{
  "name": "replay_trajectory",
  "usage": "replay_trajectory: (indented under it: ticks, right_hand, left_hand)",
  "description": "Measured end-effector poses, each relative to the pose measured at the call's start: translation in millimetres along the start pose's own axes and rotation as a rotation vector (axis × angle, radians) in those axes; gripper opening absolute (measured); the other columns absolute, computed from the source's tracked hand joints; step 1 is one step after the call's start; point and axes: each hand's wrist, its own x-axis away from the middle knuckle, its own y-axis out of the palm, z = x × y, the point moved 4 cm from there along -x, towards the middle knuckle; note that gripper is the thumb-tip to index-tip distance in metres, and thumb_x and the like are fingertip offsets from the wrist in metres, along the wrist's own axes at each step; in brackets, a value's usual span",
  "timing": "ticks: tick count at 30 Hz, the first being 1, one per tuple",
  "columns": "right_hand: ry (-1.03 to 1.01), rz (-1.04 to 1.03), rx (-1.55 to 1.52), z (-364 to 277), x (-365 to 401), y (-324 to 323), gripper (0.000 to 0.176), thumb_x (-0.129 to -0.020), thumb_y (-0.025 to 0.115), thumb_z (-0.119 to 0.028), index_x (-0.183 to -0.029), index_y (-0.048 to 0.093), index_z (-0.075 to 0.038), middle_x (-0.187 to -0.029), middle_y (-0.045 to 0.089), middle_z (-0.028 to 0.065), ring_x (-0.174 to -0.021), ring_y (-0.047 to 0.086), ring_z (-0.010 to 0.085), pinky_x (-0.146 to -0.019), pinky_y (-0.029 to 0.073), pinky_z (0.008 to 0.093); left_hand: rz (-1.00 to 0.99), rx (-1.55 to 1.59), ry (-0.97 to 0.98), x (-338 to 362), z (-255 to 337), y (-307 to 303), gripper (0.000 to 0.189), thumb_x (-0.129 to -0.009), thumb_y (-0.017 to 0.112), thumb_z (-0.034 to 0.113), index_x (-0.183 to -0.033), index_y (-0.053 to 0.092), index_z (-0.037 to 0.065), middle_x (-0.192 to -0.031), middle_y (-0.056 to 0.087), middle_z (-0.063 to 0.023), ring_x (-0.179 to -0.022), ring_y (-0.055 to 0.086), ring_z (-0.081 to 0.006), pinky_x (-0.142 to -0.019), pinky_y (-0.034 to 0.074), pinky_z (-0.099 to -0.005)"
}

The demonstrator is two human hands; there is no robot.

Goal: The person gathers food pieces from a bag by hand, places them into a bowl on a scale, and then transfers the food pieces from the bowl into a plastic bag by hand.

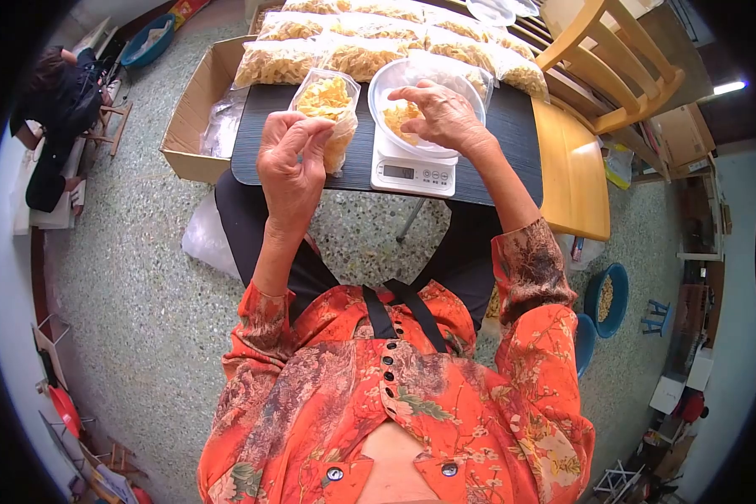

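Observation:
My left hand [292, 168] is closed, thumb and fingers pinched at the near edge of a clear plastic bag [338, 143]. Curly yellow dried pieces [324, 98] fill the bag up to its open mouth. My right hand [442, 116] reaches over a clear plastic bowl [381, 77], its fingers apart and nothing visible in them. Some of the same yellow pieces lie in the bowl beneath that hand. The bowl rests on a white digital scale [413, 175], whose display and buttons face me. Its reading is too small to make out.
Several filled bags [365, 55] lie in rows at the back of the dark table [512, 126]. An open cardboard box [195, 109] stands left, a wooden chair [596, 59] right. Blue basins [606, 302] sit on the floor. Another person [59, 109] is at far left.

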Motion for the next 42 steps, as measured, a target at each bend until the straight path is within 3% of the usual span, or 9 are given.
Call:
replay_trajectory:
  ticks: [15, 20, 24, 28, 31, 32, 35, 40, 42]
  right_hand:
    - [-0.027, -0.026, 0.135, -8, -3, 1, 0.022, -0.079, 0.073, -0.018, -0.102, 0.074, -0.018, -0.105, 0.068, 0.0101, -0.104, 0.067, 0.0314, -0.09, 0.053, 0.042]
    - [-0.115, 0.023, 0.173, -4, -10, 7, 0.01, -0.082, 0.07, -0.012, -0.091, 0.072, -0.013, -0.087, 0.072, 0.0086, -0.093, 0.07, 0.0301, -0.083, 0.055, 0.0413]
    - [-0.1, 0.018, 0.152, -1, -13, 4, 0.005, -0.083, 0.07, -0.012, -0.086, 0.074, -0.013, -0.08, 0.072, 0.0082, -0.087, 0.071, 0.0283, -0.082, 0.056, 0.0406]
    - [-0.031, 0.141, -0.052, 13, -9, -15, 0.007, -0.084, 0.071, -0.015, -0.084, 0.078, -0.012, -0.079, 0.074, 0.0091, -0.075, 0.072, 0.0209, -0.075, 0.058, 0.0359]
    - [0.142, 0.18, -0.607, 26, 0, -32, 0.014, -0.086, 0.077, -0.013, -0.096, 0.078, -0.003, -0.081, 0.074, 0.0072, -0.077, 0.072, 0.0109, -0.065, 0.059, 0.0265]
    - [0.139, 0.181, -0.604, 25, 4, -34, 0.014, -0.086, 0.077, -0.013, -0.096, 0.078, -0.003, -0.081, 0.074, 0.0072, -0.077, 0.072, 0.0109, -0.065, 0.059, 0.0265]
    - [0.339, 0.371, -1.434, 41, 9, -26, 0.019, -0.089, 0.078, -0.009, -0.103, 0.073, 0.004, -0.094, 0.074, 0.0107, -0.08, 0.073, 0.0174, -0.076, 0.064, 0.0269]
    - [0.291, 0.413, -1.646, -6, 7, -30, 0.015, -0.089, 0.077, -0.007, -0.1, 0.073, 0.003, -0.092, 0.074, 0.0109, -0.08, 0.073, 0.0168, -0.075, 0.064, 0.0287]
    - [0.058, 0.39, -1.385, -42, 2, -37, 0.013, -0.089, 0.076, -0.007, -0.096, 0.074, 0.004, -0.088, 0.074, 0.0102, -0.076, 0.072, 0.0157, -0.07, 0.062, 0.0282]
  left_hand:
    - [-0.025, 0.012, 0.02, -1, 6, 3, 0.015, -0.082, 0.076, -0.004, -0.095, 0.075, 0.002, -0.091, 0.061, -0.0074, -0.084, 0.063, -0.0206, -0.076, 0.052, -0.0315]
    - [-0.024, -0.001, 0.037, -1, 10, 4, 0.014, -0.082, 0.078, -0.002, -0.095, 0.076, 0.003, -0.092, 0.063, -0.0052, -0.084, 0.062, -0.0162, -0.077, 0.05, -0.0284]
    - [-0.026, -0.015, 0.066, -1, 11, 6, 0.015, -0.082, 0.077, -0.004, -0.095, 0.075, 0.002, -0.091, 0.062, -0.0077, -0.083, 0.063, -0.0203, -0.075, 0.052, -0.0314]
    - [-0.022, -0.007, 0.055, -3, 10, 6, 0.015, -0.082, 0.077, -0.004, -0.095, 0.075, 0.001, -0.091, 0.062, -0.0079, -0.083, 0.063, -0.0204, -0.075, 0.052, -0.0313]
    - [-0.024, -0.005, 0.055, -2, 10, 9, 0.014, -0.082, 0.077, -0.003, -0.095, 0.075, 0.002, -0.092, 0.063, -0.0072, -0.084, 0.063, -0.0192, -0.077, 0.052, -0.0303]
    - [-0.023, -0.005, 0.051, -2, 10, 8, 0.013, -0.082, 0.077, -0.002, -0.094, 0.076, 0.002, -0.092, 0.063, -0.0064, -0.086, 0.063, -0.018, -0.078, 0.051, -0.0294]
    - [-0.022, 0.029, 0.025, 0, 11, 10, 0.013, -0.082, 0.077, -0.003, -0.094, 0.075, 0.002, -0.092, 0.063, -0.0064, -0.086, 0.063, -0.0184, -0.079, 0.051, -0.0294]
    - [-0.018, 0.036, 0.057, -1, 11, 11, 0.014, -0.08, 0.077, -0.004, -0.093, 0.074, 0.001, -0.092, 0.062, -0.0088, -0.084, 0.063, -0.0216, -0.076, 0.053, -0.0311]
    - [-0.02, 0.044, 0.064, 0, 11, 11, 0.014, -0.08, 0.077, -0.004, -0.093, 0.074, 0.001, -0.092, 0.062, -0.0088, -0.083, 0.063, -0.0216, -0.075, 0.053, -0.0311]
